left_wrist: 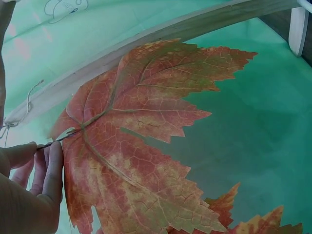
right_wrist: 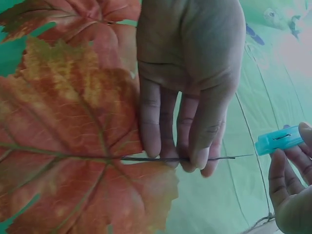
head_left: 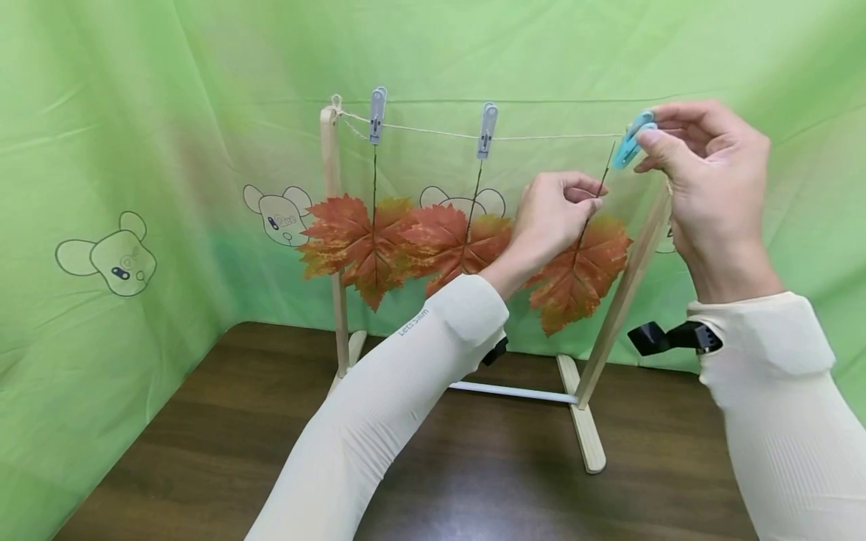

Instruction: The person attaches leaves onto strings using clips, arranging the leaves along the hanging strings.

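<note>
My left hand [head_left: 551, 214] pinches the thin dark stem [right_wrist: 146, 159] of an orange-red artificial maple leaf [head_left: 582, 263], which hangs below the fingers near the right post. The stem's tip points up toward the string [head_left: 555, 137]. In my right hand [head_left: 720, 173], thumb and fingers pinch a light blue clothespin [head_left: 632, 140] close to that tip, at the string's right end. In the right wrist view a small gap shows between the blue clothespin [right_wrist: 279, 140] and the stem. The left wrist view shows the leaf [left_wrist: 131, 126] spread out beside the left fingers.
Two grey clothespins [head_left: 378, 116] [head_left: 487, 131] on the string hold two more maple leaves [head_left: 372, 244] [head_left: 449, 240]. The string runs between wooden posts [head_left: 331, 158] [head_left: 625, 293] joined low by a white bar [head_left: 514, 392]. A brown table [head_left: 473, 466] lies beneath, green cloth [head_left: 169, 90] behind.
</note>
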`<state>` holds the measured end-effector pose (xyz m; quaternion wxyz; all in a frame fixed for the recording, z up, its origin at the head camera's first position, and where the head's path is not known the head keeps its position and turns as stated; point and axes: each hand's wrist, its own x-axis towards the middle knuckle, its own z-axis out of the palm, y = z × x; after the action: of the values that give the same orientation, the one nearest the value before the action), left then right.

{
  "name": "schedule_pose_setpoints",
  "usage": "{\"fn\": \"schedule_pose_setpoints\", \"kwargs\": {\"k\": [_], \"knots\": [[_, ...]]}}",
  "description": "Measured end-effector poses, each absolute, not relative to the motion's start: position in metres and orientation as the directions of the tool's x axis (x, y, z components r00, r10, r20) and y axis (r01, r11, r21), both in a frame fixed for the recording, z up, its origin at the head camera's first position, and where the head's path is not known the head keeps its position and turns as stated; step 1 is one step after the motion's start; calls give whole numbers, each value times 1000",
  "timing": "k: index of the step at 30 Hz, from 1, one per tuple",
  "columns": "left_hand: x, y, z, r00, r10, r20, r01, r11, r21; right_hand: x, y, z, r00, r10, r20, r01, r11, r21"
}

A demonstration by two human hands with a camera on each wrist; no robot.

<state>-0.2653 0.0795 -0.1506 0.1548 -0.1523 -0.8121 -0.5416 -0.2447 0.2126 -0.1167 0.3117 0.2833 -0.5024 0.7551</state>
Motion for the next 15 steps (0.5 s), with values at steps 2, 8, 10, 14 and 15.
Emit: {"fn": "schedule_pose_setpoints", "kwargs": {"k": [2,8,10,14,15], "knots": [[-266,78,-151,-905,79,418,416,368,832,-247,211,-113,-651,183,737,-747,-326,-580],[-266,79,-153,-904,79,419,417,367,831,-252,208,-105,-684,195,703,-712,-386,-586],[-267,79,-152,-904,80,419,418,368,831,-253,207,-103,-693,207,690,-706,-385,-594],[-267,79,-152,-901,85,424,424,370,826,-254,203,-98,-691,232,684,-713,-368,-596],[-267,79,-152,-902,86,423,423,369,827,-254,203,-96,-688,234,687,-717,-365,-594]]}}
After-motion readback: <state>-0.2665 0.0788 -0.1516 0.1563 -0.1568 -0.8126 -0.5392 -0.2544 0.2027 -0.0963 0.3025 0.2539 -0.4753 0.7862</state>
